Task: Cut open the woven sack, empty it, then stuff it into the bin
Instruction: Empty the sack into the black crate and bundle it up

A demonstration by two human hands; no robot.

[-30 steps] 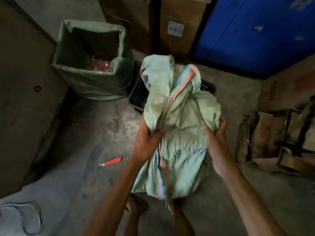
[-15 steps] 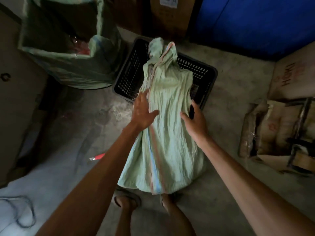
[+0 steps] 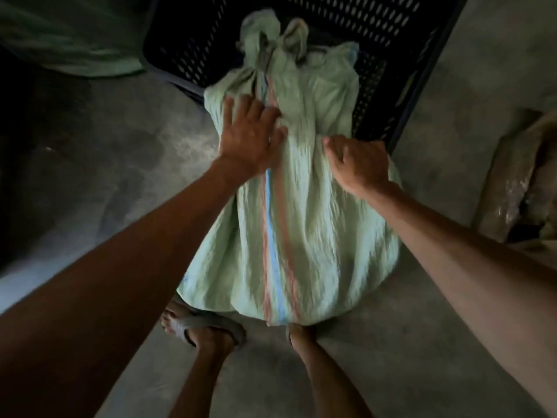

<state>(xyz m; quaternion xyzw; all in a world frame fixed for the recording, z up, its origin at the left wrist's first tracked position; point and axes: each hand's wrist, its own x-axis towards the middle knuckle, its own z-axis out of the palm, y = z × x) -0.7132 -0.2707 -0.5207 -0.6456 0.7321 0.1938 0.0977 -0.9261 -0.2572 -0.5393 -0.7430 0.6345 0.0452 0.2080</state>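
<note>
The pale green woven sack (image 3: 313,236), with a blue and pink stripe down its middle, hangs limp in front of me, its top end draped over the rim of a black perforated crate (image 3: 388,31). My left hand (image 3: 250,134) lies flat against the sack's upper left side with fingers spread. My right hand (image 3: 358,164) has its fingers curled into the fabric on the upper right. The sack's lower end reaches my feet. A green-lined bin (image 3: 60,40) shows partly at the top left.
Bare concrete floor lies on both sides. Brown sacks or cartons (image 3: 512,182) are piled at the right edge. My sandalled feet (image 3: 205,324) stand just below the sack.
The view has dropped and closed in on the sack. The sack's top has sunk lower onto the crate. My right hand has curled into the fabric; the left stays flat.
</note>
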